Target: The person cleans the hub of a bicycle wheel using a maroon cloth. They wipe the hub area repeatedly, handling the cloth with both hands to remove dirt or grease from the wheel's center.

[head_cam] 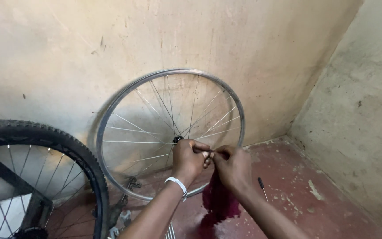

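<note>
A bare silver bicycle rim with thin spokes leans upright against a beige wall. In front of its lower right part, both hands meet at a spoke. My left hand, with a white bracelet on the wrist, pinches something small and pale at the fingertips. My right hand is closed against it and holds a dark red cloth that hangs down below the hand. The hub shows just above my left hand.
A second wheel with a knobby black tyre stands at the left. Metal bicycle parts lie on the red floor under the rim. A small screwdriver lies on the floor to the right. Walls meet in a corner at right.
</note>
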